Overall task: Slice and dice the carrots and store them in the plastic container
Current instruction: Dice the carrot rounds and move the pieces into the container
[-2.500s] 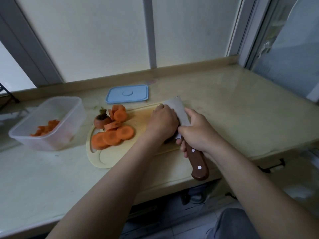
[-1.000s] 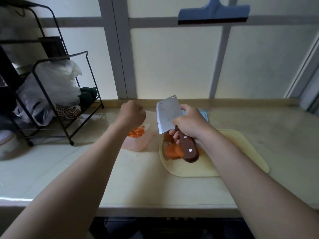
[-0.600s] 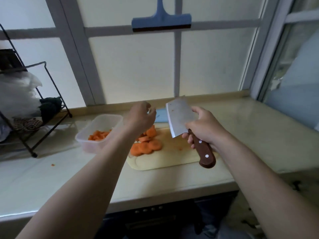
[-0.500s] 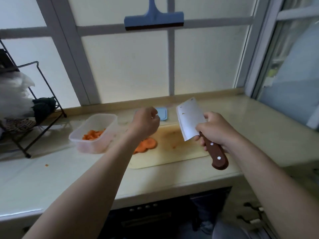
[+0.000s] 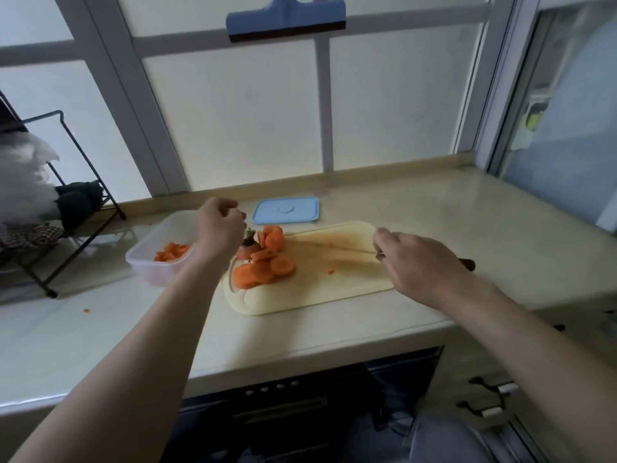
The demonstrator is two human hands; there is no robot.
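Nearby, blue lid [image 5: 285, 210] behind cutting board [image 5: 334, 289], wire rack [image 5: 52, 292] left of container [image 5: 153, 277]

2 bare forearms [image 5: 160, 332], grey trousers [image 5: 457, 441]

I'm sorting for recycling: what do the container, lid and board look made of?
Container: translucent, likely plastic; orange tint shows through its wall. Lid: opaque blue, probably plastic, moulded ring. Board: pale, smooth, grooved edge; wood or plastic, unclear.
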